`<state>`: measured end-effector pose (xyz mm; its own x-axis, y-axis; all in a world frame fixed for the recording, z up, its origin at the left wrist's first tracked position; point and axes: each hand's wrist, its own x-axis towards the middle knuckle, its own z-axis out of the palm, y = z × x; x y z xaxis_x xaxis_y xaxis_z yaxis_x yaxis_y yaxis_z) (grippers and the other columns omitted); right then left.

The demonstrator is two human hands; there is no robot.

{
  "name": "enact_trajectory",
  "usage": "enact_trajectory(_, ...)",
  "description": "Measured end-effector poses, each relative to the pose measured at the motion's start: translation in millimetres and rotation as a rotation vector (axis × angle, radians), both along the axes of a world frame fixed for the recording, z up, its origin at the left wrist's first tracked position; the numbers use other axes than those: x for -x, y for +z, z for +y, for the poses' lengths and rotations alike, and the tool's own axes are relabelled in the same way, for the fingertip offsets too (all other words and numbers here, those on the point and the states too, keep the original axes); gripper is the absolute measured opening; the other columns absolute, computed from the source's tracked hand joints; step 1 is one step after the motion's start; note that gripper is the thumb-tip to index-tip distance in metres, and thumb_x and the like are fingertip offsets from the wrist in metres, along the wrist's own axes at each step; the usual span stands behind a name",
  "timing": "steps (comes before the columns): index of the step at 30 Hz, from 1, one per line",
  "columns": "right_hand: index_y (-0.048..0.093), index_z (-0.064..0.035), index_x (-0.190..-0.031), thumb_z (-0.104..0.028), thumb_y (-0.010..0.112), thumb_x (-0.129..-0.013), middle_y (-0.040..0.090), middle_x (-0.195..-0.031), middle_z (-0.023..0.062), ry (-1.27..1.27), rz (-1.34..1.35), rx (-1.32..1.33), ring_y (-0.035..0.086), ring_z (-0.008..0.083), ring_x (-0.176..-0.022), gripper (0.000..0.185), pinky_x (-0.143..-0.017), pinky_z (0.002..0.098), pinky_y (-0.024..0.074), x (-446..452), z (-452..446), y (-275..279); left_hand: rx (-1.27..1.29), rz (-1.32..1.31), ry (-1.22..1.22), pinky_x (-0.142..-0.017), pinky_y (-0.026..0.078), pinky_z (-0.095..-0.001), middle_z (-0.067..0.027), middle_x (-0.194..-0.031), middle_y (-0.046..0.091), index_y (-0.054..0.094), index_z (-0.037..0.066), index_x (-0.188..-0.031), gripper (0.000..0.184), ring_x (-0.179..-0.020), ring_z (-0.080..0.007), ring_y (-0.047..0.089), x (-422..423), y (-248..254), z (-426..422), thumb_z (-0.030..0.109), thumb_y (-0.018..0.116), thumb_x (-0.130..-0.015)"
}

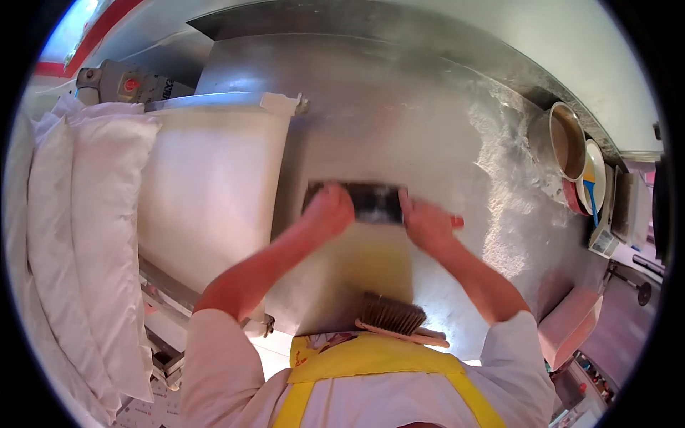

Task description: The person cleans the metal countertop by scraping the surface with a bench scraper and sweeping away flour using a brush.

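Note:
My right hand [428, 221] is closed around the red handle of a wide, dark, flat-bladed tool that looks like a cleaver [377, 203], slightly blurred. At the blade's other end, my left hand [330, 207] grips it with curled fingers. The blade lies crosswise, low over or on the metal tabletop [342, 128]; I cannot tell whether it touches. Nearer my body, a bench brush [392, 315] with dark bristles and a wooden handle rests at the table's front edge, by my yellow apron [378, 360].
Loose flour [503, 207] covers the table's right part. Beyond it stand a metal pot [567, 139], a white plate [598, 178] and a blue-handled pastry brush [591, 191]. A pale belt [214, 171] and folded white cloth [107, 235] are at left, a pink bin [571, 327] at lower right.

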<state>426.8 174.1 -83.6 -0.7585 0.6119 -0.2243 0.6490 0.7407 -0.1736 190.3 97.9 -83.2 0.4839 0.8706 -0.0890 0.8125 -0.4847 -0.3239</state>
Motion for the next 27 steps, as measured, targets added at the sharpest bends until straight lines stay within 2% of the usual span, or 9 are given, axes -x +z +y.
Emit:
enact_trajectory(11,0.042,-0.0021,-0.123,-0.009,0.05,-0.076,0.064,-0.076,0.0143,-0.224,0.0,-0.017,0.063,0.0321,-0.071,0.048,-0.06,0.0454,0.0482,17.2,129.9,15.3,0.019,-0.08,0.075,-0.061,0.051,-0.0342,-0.011,-0.077,0.062,0.065,0.004,-0.073,0.012,-0.077,-0.0248,0.059,3.4,4.2,174.4,0.012,0.057,-0.068)
enact_trajectory(13,0.037,-0.0018,-0.128,-0.009,0.048,-0.078,0.063,-0.078,0.0152,-0.278,-0.085,0.079,0.062,0.0329,-0.071,0.052,-0.061,0.0468,0.0481,-5.3,77.7,19.4,0.276,-0.112,0.041,-0.064,0.05,-0.0381,-0.0111,-0.077,0.062,0.065,0.004,-0.073,0.014,-0.073,-0.0261,0.059,-18.7,12.9,131.3,0.015,0.058,-0.068)
enact_trajectory(14,0.033,-0.0011,-0.133,-0.009,0.044,-0.081,0.062,-0.078,0.018,-0.254,-0.013,0.056,0.062,0.035,-0.071,0.054,-0.063,0.0481,0.0484,-33.0,34.9,1.8,0.386,0.139,-0.147,-0.066,0.05,-0.0453,-0.0126,-0.073,0.062,0.064,0.003,-0.071,0.017,-0.072,-0.029,0.06,-39.5,28.7,96.6,0.017,0.058,-0.068)
enact_trajectory(16,0.029,-0.0085,-0.137,-0.011,0.047,-0.081,0.061,-0.101,0.0198,-0.274,-0.14,0.196,0.061,0.0382,-0.084,0.059,-0.072,0.0546,0.046,-70.8,-53.6,13.8,0.017,-0.198,-0.262,-0.072,0.049,-0.0516,-0.0236,-0.075,0.062,0.065,-0.004,-0.072,0.026,-0.076,-0.0383,0.061,-60.5,-10.2,-4.0,0.019,0.056,-0.065)
enact_trajectory(18,0.029,-0.0098,-0.138,-0.01,0.046,-0.081,0.061,-0.101,0.0189,-0.302,-0.09,0.412,0.061,0.0387,-0.083,0.059,-0.071,0.0564,0.0456,-107.5,-122.4,29.1,0.072,-0.091,-0.226,-0.074,0.049,-0.052,-0.0266,-0.08,0.062,0.065,-0.007,-0.075,0.031,-0.076,-0.0396,0.06,-95.3,-14.6,-57.1,0.019,0.057,-0.06)
enact_trajectory(20,0.024,-0.0109,-0.14,-0.014,0.046,-0.083,0.061,-0.099,0.018,-0.363,-0.215,0.311,0.06,0.0377,-0.084,0.062,-0.07,0.0533,0.047,-123.7,-118.3,24.7,0.074,-0.087,-0.277,-0.073,0.049,-0.0515,-0.0249,-0.077,0.061,0.064,-0.007,-0.075,0.031,-0.074,-0.0381,0.059,-121.5,-1.0,-62.4,0.02,0.058,-0.059)
enact_trajectory(24,0.028,-0.0086,-0.136,-0.011,0.046,-0.081,0.062,-0.085,0.0173,-0.534,-0.215,0.178,0.061,0.0348,-0.073,0.058,-0.065,0.0486,0.0469,-145.2,2.9,14.1,0.051,-0.362,-0.265,-0.066,0.048,-0.0393,-0.0152,-0.067,0.056,0.062,0.003,-0.064,0.016,-0.071,-0.029,0.055,-151.6,-12.3,87.7,0.017,0.058,-0.06)
enact_trajectory(26,0.034,-0.0085,-0.132,-0.009,0.046,-0.079,0.062,-0.069,0.0142,-0.48,-0.013,-0.095,0.061,0.035,-0.065,0.055,-0.058,0.0483,0.0462,-154.1,40.8,3.2,0.157,-0.338,-0.355,-0.064,0.048,-0.0434,-0.0177,-0.068,0.058,0.062,0.003,-0.062,0.015,-0.072,-0.0315,0.057,-158.3,-22.5,150.3,0.018,0.058,-0.06)
enact_trajectory(27,0.034,-0.0096,-0.132,-0.01,0.045,-0.08,0.063,-0.073,0.0143,-0.53,-0.088,0.042,0.061,0.0349,-0.066,0.054,-0.059,0.0489,0.0464,-152.6,31.3,12.4,0.292,-0.36,-0.313,-0.064,0.048,-0.0452,-0.0191,-0.069,0.059,0.062,0.002,-0.063,0.017,-0.073,-0.0326,0.058,-160.4,-17.2,144.5,0.018,0.058,-0.06)
